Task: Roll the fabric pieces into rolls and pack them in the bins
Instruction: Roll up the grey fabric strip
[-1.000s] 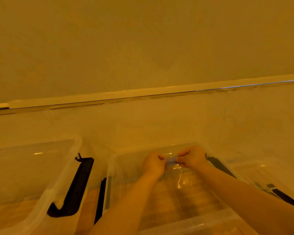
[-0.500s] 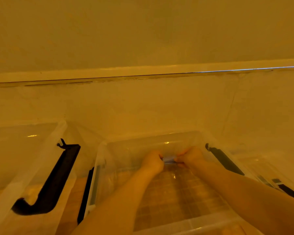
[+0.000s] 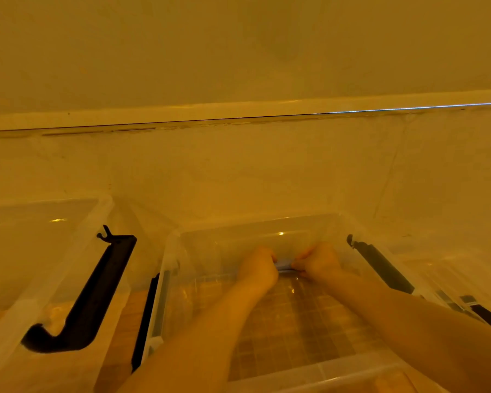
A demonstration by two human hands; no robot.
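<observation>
Both my hands reach into the middle clear plastic bin. My left hand and my right hand grip the two ends of a small pale fabric roll, held low against the bin's far wall. Only a short bluish strip of the roll shows between my fists. My forearms cross the bin's near rim.
A second clear bin stands to the left with a black latch handle on its side. A third bin with a black latch stands at the right. Beyond lies pale floor, then a baseboard and wall.
My hands have carried the roll lower and farther into the middle bin, toward its far wall. The camera view tipped down and then up slightly.
</observation>
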